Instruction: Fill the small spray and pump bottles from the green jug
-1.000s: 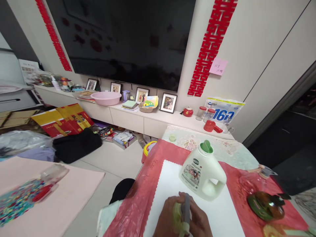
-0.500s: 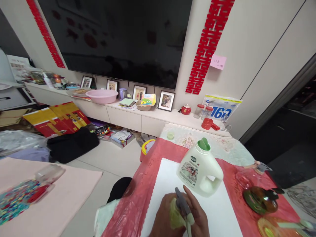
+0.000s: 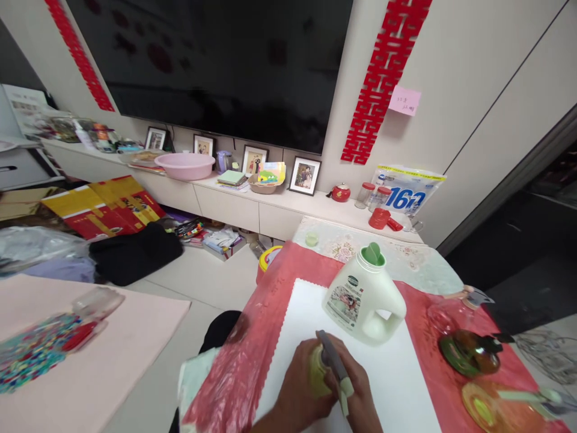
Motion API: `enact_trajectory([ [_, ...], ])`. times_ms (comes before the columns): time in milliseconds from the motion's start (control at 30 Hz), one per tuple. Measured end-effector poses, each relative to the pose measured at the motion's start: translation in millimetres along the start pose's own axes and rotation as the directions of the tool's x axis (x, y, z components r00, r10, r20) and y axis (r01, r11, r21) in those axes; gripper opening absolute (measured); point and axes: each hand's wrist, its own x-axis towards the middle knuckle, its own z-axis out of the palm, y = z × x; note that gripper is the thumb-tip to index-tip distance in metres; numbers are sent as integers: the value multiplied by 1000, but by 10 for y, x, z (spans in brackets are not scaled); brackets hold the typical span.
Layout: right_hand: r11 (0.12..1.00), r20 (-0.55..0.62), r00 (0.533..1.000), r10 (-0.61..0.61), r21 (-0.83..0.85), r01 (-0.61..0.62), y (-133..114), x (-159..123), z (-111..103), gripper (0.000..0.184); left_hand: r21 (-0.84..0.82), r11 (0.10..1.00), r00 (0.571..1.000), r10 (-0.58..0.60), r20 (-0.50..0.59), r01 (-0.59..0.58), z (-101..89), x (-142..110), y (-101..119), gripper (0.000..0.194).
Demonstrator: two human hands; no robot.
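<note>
My left hand [image 3: 295,382] is wrapped round a small see-through yellow-green spray bottle [image 3: 317,374]. At its top, my right hand [image 3: 358,385] closes on the grey spray head [image 3: 332,355], which has a pale green tip. My fingers hide the join between head and bottle. Just beyond my hands a pale green detergent jug [image 3: 365,297] stands upright on a white scalloped sheet [image 3: 306,297], its green spout uncovered. To the right lie an amber pump bottle [image 3: 471,352], an orange bottle [image 3: 500,409] and a clear pink bottle [image 3: 453,313].
Red plastic film [image 3: 238,379] covers the table under the sheet. A small pale green cup [image 3: 311,239] stands on the floral cloth [image 3: 419,264] at the back. At left, a pink surface [image 3: 139,337] holds many coloured beads [image 3: 38,352]. A low white cabinet [image 3: 229,207] runs along the wall.
The spray head has turned from nearly upright to slanting down to the right in my view. My right hand's fingers spread, then closed again round it. The jug stayed put.
</note>
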Motion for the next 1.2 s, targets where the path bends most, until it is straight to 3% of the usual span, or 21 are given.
enact_trajectory([
  [133, 999, -35, 999, 14, -30, -15, -102, 38, 7, 37, 121, 993, 1000, 12, -3, -11, 1, -1, 67, 49],
  [267, 996, -31, 997, 70, -44, -71, -148, 42, -18, 39, 114, 993, 1000, -5, -2, 5, -1, 3, 62, 47],
  [467, 996, 15, 997, 78, -51, -78, -177, 5, -42, 40, 91, 996, 1000, 2, -19, 0, 19, -41, -91, 69],
  [600, 999, -65, 998, 25, -47, -28, -257, 82, -46, 32, 73, 997, 999, 29, 19, -30, 39, -75, -290, 83],
  [733, 995, -178, 980, -91, 23, 97, -519, 296, -176, 25, 71, 997, 1000, 18, 25, -20, 59, -113, -474, 96],
  [833, 981, -249, 954, -167, 50, 185, -864, 471, -306, 34, 57, 998, 999, 24, 38, -26, 53, -124, -489, 99],
  [933, 969, -371, 895, -247, -102, 225, -1152, 620, -379, 40, 71, 997, 998, 22, 57, -26, 33, -121, -437, 100],
  [967, 956, -351, 897, -270, -213, 204, -1188, 668, -388, 41, 78, 997, 998, 19, 64, -24, 27, -120, -420, 100],
  [1033, 883, -165, 954, -251, -444, 155, -1134, 766, -378, 38, 89, 996, 997, 22, 71, -28, 23, -119, -402, 101],
  [1100, 798, 72, 987, -144, -582, 159, -927, 870, -328, 35, 96, 994, 997, 37, 74, -44, 27, -121, -403, 101],
  [1200, 734, 217, 976, -15, -660, 158, -478, 1019, -191, 30, 111, 992, 995, 59, 79, -67, 39, -123, -421, 101],
])
